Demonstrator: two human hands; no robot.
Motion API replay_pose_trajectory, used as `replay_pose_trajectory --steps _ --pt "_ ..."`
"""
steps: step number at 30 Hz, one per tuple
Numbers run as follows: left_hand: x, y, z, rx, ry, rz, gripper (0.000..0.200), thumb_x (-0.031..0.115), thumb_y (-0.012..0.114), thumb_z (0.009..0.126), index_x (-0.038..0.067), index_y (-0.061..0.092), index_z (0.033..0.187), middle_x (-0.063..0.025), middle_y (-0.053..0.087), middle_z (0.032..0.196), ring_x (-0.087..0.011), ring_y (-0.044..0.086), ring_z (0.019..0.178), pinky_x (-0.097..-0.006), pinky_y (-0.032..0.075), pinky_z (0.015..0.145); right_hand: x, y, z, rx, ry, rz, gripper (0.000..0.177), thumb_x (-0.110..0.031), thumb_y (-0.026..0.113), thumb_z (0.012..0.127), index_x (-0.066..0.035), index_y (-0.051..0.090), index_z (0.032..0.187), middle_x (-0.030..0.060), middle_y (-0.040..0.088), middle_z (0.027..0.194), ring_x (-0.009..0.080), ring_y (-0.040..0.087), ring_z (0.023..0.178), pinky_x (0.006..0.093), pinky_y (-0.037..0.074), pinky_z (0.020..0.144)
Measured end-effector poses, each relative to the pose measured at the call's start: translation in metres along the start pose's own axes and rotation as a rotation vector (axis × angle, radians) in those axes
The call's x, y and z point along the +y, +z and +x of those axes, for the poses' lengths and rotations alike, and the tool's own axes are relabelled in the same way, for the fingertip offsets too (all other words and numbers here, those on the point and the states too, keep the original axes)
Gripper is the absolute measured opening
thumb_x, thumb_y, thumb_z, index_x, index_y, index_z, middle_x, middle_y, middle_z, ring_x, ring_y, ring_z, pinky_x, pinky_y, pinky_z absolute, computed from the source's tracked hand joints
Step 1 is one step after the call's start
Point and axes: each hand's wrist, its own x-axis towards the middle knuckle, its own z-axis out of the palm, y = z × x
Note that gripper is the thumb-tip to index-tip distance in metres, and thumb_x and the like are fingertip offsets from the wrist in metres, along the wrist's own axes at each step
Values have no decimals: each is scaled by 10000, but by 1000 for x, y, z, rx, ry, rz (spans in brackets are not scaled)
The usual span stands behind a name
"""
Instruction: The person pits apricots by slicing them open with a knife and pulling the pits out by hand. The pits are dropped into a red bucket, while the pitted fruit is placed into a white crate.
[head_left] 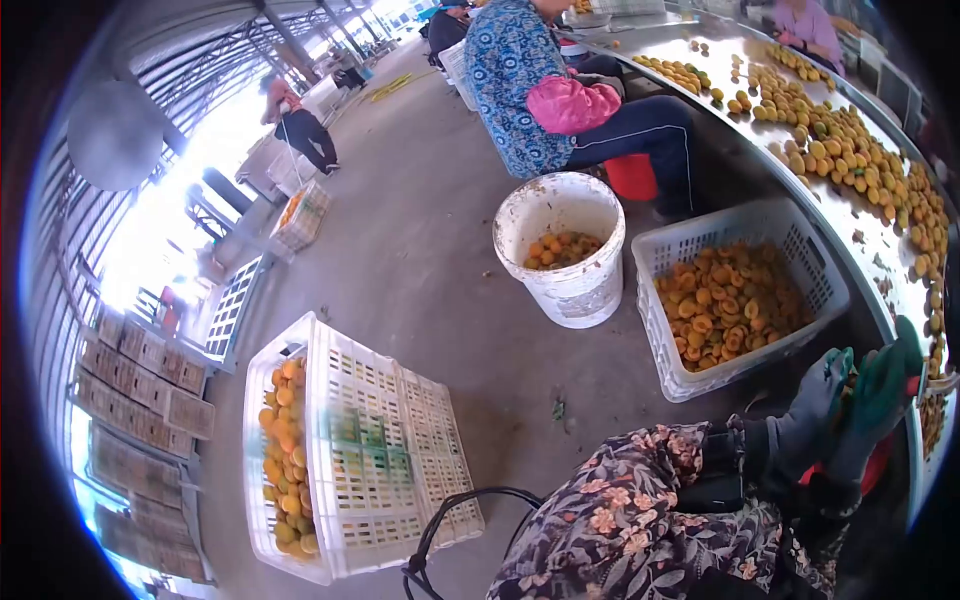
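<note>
Both my hands wear grey gloves with green palms and fingers, close together at the metal table's edge on the right. My left hand [818, 398] is curled, with a small brownish-yellow bit showing between it and the other glove. My right hand [884, 392] is bent beside it, with something red at its outer side; its grip is largely hidden. Just beyond them, a white crate [668, 372] holds halved apricots [725, 305]. Whole apricots [850, 150] lie along the shiny sorting table [735, 50].
A white bucket [560, 290] with some apricot pieces stands beside the crate. Stacked white crates [365, 430] with whole apricots sit to the left. A seated person [515, 90] works at the table; another person [300, 125] stands farther back. A black cable loop [440, 520] lies near my patterned clothing.
</note>
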Motion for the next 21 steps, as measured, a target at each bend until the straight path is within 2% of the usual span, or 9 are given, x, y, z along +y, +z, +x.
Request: replay_pose_trajectory --steps 2,5,7,11,14,16,17,19,21 --pt "-12 -9 8 18 -37 -38 112 176 449 946 100 484 1020 0 499 966 -83 478 914 -253 423 793 2 -2 1 -86 20 -90 394 -181 483 933 -63 451 1308 23 460 1286 78 506 1038 195 439 806" --pt "-26 -22 13 -56 74 111 120 191 435 962 103 499 1012 11 506 961 -68 476 891 -251 426 783 -19 21 -9 60 215 259 412 -183 468 940 -54 420 1328 43 464 1277 95 523 1035 209 466 817" --pt "-27 -17 14 -63 -5 -127 139 219 437 967 105 514 978 1 512 943 -75 480 885 -259 427 791 -27 25 -14 44 209 80 416 -165 441 949 -40 389 1343 54 450 1304 120 513 1082 251 481 870" --pt "-21 -11 12 -178 -137 -347 166 256 455 963 108 529 968 -12 527 944 -99 500 900 -272 432 811 24 -39 24 -20 247 243 411 -120 404 952 -30 368 1352 65 422 1344 140 497 1127 285 484 905" --pt "-16 1 6 -204 -188 -408 240 261 424 971 85 530 1094 -47 552 1066 -141 518 988 -292 427 882 44 -52 27 -337 81 215 403 -97 381 952 -21 371 1348 71 412 1356 139 489 1140 287 485 901" --pt "10 28 -7 -9 -382 -526 274 346 427 951 139 579 1044 -35 619 1021 -179 567 906 -322 473 807 49 -31 7 -279 20 178 377 -116 393 954 -30 407 1321 65 476 1289 118 531 1000 263 491 756" --pt "5 19 -6 -63 -431 -461 326 368 408 954 129 579 1094 -80 613 1113 -214 576 940 -359 477 826 41 -18 3 -218 -36 141 365 -125 399 954 -35 425 1307 63 508 1255 108 552 930 252 495 684" --pt "-27 -6 -3 -85 -562 -328 280 386 413 958 153 568 976 1 578 908 -120 541 764 -273 456 672 13 -2 1 -100 49 342 323 -189 402 962 -54 486 1243 50 582 1058 102 571 775 247 483 574" --pt "-30 -4 8 -103 -642 -284 259 398 424 957 195 523 831 67 492 717 -51 475 594 -206 405 525 -29 13 6 67 56 477 301 -226 431 949 -45 554 1155 14 550 810 106 536 644 271 459 526"
